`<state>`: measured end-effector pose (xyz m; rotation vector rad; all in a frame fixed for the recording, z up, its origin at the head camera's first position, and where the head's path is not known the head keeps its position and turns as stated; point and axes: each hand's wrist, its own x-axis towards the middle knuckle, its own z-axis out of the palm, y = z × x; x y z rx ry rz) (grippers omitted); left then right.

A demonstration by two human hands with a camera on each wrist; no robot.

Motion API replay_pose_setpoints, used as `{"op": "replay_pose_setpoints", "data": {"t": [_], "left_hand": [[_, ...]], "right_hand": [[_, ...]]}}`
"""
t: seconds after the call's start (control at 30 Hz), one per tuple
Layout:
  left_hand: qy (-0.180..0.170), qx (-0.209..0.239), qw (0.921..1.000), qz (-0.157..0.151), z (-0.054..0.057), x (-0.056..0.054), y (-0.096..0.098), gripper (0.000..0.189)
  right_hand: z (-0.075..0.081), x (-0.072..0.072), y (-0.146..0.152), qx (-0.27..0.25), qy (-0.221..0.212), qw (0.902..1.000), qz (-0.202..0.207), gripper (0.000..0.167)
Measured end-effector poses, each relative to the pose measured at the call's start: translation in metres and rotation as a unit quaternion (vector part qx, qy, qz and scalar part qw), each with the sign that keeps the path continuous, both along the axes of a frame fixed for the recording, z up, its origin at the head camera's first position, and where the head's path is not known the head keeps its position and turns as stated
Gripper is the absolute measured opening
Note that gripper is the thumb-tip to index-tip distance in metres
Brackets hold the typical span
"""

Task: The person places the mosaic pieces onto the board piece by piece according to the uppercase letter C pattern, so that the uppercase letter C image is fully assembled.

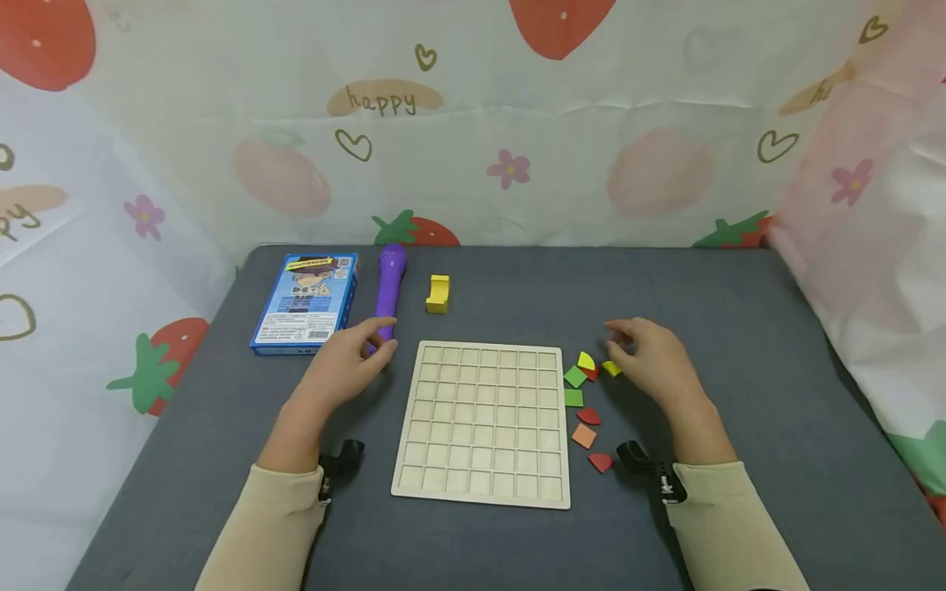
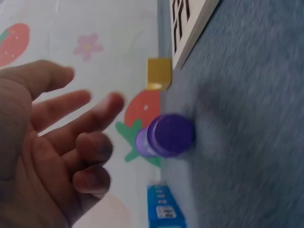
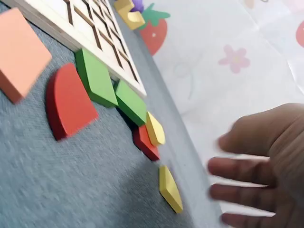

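Behind everything hangs a pale cloth (image 1: 473, 123) printed with strawberries, hearts and flowers, and I can read "happy" on it. Below it spreads my dark grey table (image 1: 739, 312). The wooden board (image 1: 478, 433) lies flat in front of me, between my forearms, its grid of shallow square cells showing their pale floors. Farther off to the left lies a blue box (image 1: 306, 305), its contents hidden; it bears a cartoon figure, a white label and a barcode, with print too small for me to read. My left hand (image 1: 347, 365) hovers with thumb and forefinger apart and two other fingers bent inward, gripping nothing, near the lower end of the purple microphone (image 1: 391, 279) but apart from it. My right hand (image 1: 654, 361) is likewise raised off the table, thumb and fingers parted, nothing between them. A yellow block (image 1: 438, 295) sits beyond the board, right of the microphone. Along the board's right side lie small flat pieces: an orange square (image 1: 584, 436), two green squares (image 1: 573, 398), red wedges (image 1: 589, 416), a yellow wedge (image 1: 586, 361) overlapping a red one, and, nearest my right fingers, another yellow piece (image 1: 612, 368).
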<state>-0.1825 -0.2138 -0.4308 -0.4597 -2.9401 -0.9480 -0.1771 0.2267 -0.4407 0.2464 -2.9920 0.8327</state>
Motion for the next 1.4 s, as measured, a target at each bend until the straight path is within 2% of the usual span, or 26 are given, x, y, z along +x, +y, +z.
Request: {"op": "replay_pose_setpoints", "data": {"t": [0.2, 0.3, 0.37, 0.57, 0.7, 0.97, 1.13, 1.4], "left_hand": [[-0.113, -0.021, 0.9924, -0.042, -0.007, 0.003, 0.012, 0.045], [-0.153, -0.020, 0.9868, -0.049, -0.011, 0.003, 0.016, 0.048], [-0.168, -0.011, 0.9846, -0.048, -0.013, 0.003, 0.019, 0.050], [-0.179, 0.017, 0.9831, -0.032, -0.016, 0.005, 0.019, 0.050], [-0.190, 0.033, 0.9809, -0.029, -0.015, 0.005, 0.016, 0.049], [-0.209, 0.039, 0.9754, -0.058, -0.010, 0.004, 0.012, 0.052], [-0.229, 0.046, 0.9699, -0.068, -0.009, 0.004, 0.011, 0.055], [-0.259, 0.076, 0.9574, -0.103, -0.010, 0.004, 0.013, 0.057]], "right_hand": [[-0.001, -0.001, 0.007, 0.017, -0.083, 0.9958, 0.036, 0.036], [-0.003, -0.002, 0.010, 0.017, -0.103, 0.9936, 0.044, 0.033], [-0.004, -0.003, 0.010, 0.019, -0.108, 0.9929, 0.046, 0.031], [-0.009, -0.007, 0.011, 0.021, -0.107, 0.9933, 0.039, 0.022], [-0.012, -0.007, 0.012, 0.006, -0.107, 0.9937, 0.032, 0.023], [-0.013, -0.004, 0.013, -0.028, -0.076, 0.9967, 0.000, 0.029], [-0.007, -0.001, 0.010, -0.046, -0.056, 0.9973, 0.008, 0.032], [0.004, 0.004, 0.000, -0.112, -0.032, 0.9928, 0.024, 0.032]]}}
